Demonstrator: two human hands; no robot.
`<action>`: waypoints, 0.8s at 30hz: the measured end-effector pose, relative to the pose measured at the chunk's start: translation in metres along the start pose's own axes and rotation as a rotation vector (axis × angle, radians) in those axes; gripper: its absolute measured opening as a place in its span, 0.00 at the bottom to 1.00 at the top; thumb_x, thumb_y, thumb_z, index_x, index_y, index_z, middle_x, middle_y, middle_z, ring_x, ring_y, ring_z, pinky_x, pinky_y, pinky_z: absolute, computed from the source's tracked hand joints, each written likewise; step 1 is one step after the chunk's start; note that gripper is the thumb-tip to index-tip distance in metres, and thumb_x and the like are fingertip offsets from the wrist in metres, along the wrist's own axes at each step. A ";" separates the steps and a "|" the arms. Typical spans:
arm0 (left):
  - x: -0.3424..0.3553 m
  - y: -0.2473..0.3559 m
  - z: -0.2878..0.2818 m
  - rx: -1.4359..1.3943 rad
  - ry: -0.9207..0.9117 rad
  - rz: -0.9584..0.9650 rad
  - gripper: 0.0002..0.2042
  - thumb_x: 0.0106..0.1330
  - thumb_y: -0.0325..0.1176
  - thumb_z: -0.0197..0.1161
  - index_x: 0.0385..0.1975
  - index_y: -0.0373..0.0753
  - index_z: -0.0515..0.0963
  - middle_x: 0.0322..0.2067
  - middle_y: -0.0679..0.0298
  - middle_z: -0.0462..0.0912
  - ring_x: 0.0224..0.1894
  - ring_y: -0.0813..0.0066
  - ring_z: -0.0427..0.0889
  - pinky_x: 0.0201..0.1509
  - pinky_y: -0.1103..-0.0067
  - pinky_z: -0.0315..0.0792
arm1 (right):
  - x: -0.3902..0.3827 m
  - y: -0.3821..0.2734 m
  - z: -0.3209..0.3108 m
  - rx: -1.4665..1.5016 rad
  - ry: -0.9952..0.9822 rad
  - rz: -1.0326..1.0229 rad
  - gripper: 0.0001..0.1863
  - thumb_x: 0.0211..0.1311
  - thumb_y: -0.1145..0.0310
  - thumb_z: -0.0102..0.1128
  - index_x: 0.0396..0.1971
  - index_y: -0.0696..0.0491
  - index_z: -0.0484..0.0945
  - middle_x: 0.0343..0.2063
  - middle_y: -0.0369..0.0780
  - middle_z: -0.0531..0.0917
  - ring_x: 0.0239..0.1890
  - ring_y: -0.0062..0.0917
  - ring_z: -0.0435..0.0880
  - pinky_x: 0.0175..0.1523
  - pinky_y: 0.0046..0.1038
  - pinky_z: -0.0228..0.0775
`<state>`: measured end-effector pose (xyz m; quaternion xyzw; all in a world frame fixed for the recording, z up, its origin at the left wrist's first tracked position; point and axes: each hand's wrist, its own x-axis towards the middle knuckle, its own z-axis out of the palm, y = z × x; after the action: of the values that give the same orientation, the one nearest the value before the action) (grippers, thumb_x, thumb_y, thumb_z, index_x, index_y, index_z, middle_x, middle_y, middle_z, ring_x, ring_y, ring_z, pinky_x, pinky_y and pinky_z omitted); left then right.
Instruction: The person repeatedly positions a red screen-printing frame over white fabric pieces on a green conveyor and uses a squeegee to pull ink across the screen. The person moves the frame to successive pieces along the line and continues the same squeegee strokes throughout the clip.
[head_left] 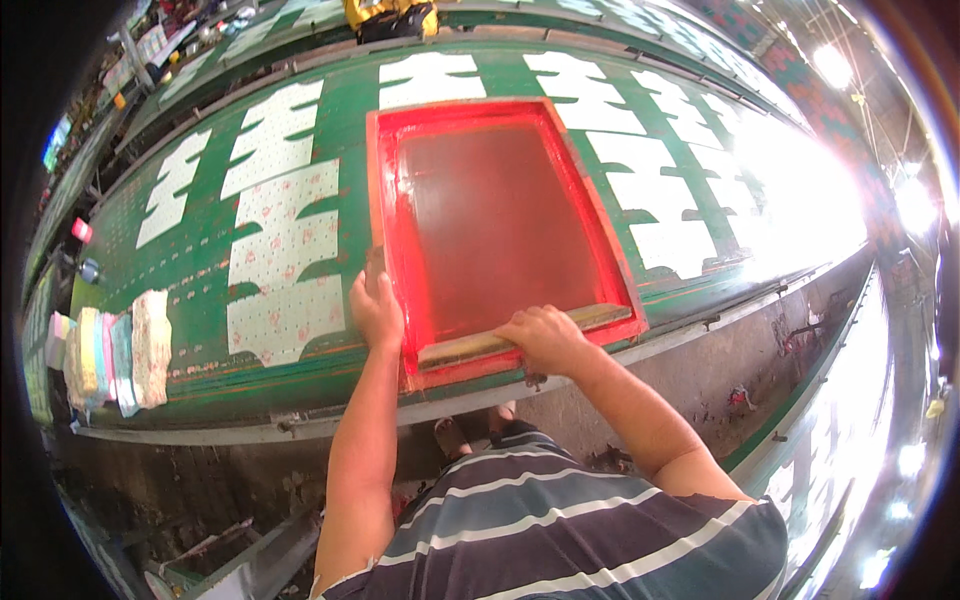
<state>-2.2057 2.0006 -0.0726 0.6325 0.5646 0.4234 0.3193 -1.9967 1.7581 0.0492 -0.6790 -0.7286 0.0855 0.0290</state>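
Screen (pixel 490 220) in a red frame (pixel 383 200) lay on a green table (pixel 348 130). At the screen's near end, the right hand (pixel 543 338) gripped a long bar (pixel 460 349); at its left edge, the left hand (pixel 379 316) clasped the frame.

Right hand (pixel 543 338) on bar (pixel 462 348) inside red frame (pixel 378 180)

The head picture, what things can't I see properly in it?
All in the head view:
Green table under the red frame: covered by it.
Part of the wooden bar: under the right hand.
White pieces at far right: washed out by glare.
Yellow thing, top: cut off by the picture's edge.
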 end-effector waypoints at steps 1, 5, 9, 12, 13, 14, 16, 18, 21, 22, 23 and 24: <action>-0.001 0.000 0.000 0.020 -0.007 0.022 0.32 0.78 0.49 0.67 0.69 0.28 0.76 0.65 0.40 0.81 0.69 0.40 0.79 0.74 0.55 0.71 | -0.004 -0.001 0.002 -0.019 0.006 0.003 0.24 0.57 0.62 0.77 0.56 0.40 0.89 0.43 0.37 0.89 0.50 0.39 0.90 0.59 0.45 0.81; 0.000 0.000 0.001 0.085 0.001 0.021 0.35 0.71 0.48 0.75 0.71 0.33 0.75 0.65 0.41 0.83 0.68 0.41 0.81 0.72 0.55 0.74 | -0.027 -0.004 0.010 0.097 0.034 -0.079 0.30 0.59 0.47 0.80 0.60 0.42 0.86 0.53 0.41 0.86 0.62 0.41 0.84 0.63 0.48 0.77; -0.001 0.001 0.004 0.155 0.017 -0.032 0.31 0.66 0.45 0.79 0.66 0.39 0.80 0.56 0.46 0.90 0.59 0.43 0.88 0.65 0.55 0.80 | -0.045 -0.007 0.018 0.022 0.129 -0.112 0.38 0.59 0.42 0.80 0.65 0.47 0.82 0.59 0.43 0.85 0.66 0.44 0.81 0.70 0.48 0.73; -0.002 0.002 0.003 0.232 0.042 -0.043 0.28 0.64 0.46 0.81 0.60 0.39 0.83 0.52 0.48 0.91 0.56 0.44 0.90 0.62 0.55 0.81 | -0.073 0.005 0.014 0.166 0.138 -0.172 0.39 0.63 0.47 0.78 0.71 0.49 0.78 0.63 0.44 0.84 0.68 0.44 0.81 0.73 0.48 0.71; -0.002 0.002 0.002 0.250 0.053 -0.057 0.28 0.63 0.47 0.81 0.58 0.39 0.84 0.50 0.49 0.92 0.55 0.45 0.90 0.61 0.55 0.81 | -0.084 0.012 0.012 0.241 0.159 -0.210 0.38 0.64 0.49 0.77 0.71 0.49 0.78 0.64 0.44 0.84 0.68 0.44 0.81 0.74 0.48 0.71; 0.000 0.002 0.002 0.271 0.051 -0.100 0.28 0.61 0.50 0.82 0.54 0.37 0.85 0.48 0.49 0.92 0.53 0.44 0.91 0.59 0.54 0.82 | -0.096 0.023 0.009 0.382 0.231 -0.256 0.35 0.65 0.53 0.78 0.70 0.50 0.81 0.64 0.44 0.85 0.68 0.43 0.82 0.73 0.48 0.72; 0.003 -0.001 0.001 0.281 0.046 -0.119 0.28 0.59 0.51 0.83 0.51 0.36 0.86 0.47 0.49 0.93 0.52 0.43 0.91 0.58 0.53 0.82 | -0.122 0.048 0.002 0.396 0.378 -0.209 0.32 0.64 0.57 0.78 0.67 0.50 0.82 0.63 0.44 0.86 0.66 0.44 0.83 0.72 0.47 0.74; 0.007 -0.005 0.001 0.296 0.038 -0.162 0.29 0.58 0.53 0.83 0.46 0.33 0.86 0.46 0.45 0.92 0.51 0.41 0.91 0.57 0.53 0.82 | -0.150 0.079 -0.002 0.434 0.514 -0.098 0.28 0.62 0.66 0.80 0.62 0.51 0.86 0.62 0.45 0.86 0.63 0.45 0.86 0.69 0.47 0.78; 0.011 -0.008 0.003 0.342 0.071 -0.158 0.31 0.58 0.55 0.82 0.45 0.30 0.85 0.45 0.42 0.92 0.50 0.39 0.91 0.56 0.52 0.82 | -0.178 0.132 -0.003 0.443 0.707 0.086 0.25 0.61 0.71 0.78 0.59 0.53 0.87 0.62 0.45 0.86 0.61 0.45 0.86 0.69 0.47 0.77; 0.012 -0.008 0.004 0.341 0.076 -0.173 0.33 0.57 0.57 0.82 0.43 0.28 0.85 0.45 0.40 0.91 0.50 0.38 0.90 0.55 0.52 0.81 | -0.186 0.146 -0.003 0.462 0.727 0.147 0.24 0.61 0.73 0.78 0.59 0.54 0.87 0.62 0.45 0.86 0.62 0.46 0.86 0.69 0.47 0.77; 0.011 -0.007 0.006 0.341 0.080 -0.173 0.33 0.57 0.57 0.82 0.43 0.28 0.85 0.45 0.40 0.91 0.50 0.38 0.90 0.55 0.52 0.81 | -0.193 0.159 -0.003 0.483 0.749 0.208 0.24 0.61 0.75 0.77 0.58 0.54 0.87 0.62 0.45 0.86 0.62 0.46 0.86 0.70 0.47 0.77; 0.011 -0.006 0.005 0.348 0.074 -0.203 0.33 0.57 0.58 0.82 0.43 0.29 0.85 0.45 0.40 0.91 0.50 0.38 0.91 0.55 0.52 0.81 | -0.196 0.169 -0.002 0.500 0.778 0.267 0.23 0.61 0.76 0.76 0.58 0.55 0.87 0.63 0.46 0.86 0.63 0.47 0.85 0.70 0.47 0.77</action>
<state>-2.2035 2.0129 -0.0781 0.6020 0.7015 0.3079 0.2252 -1.8146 1.5742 0.0380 -0.7203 -0.5274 0.0008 0.4505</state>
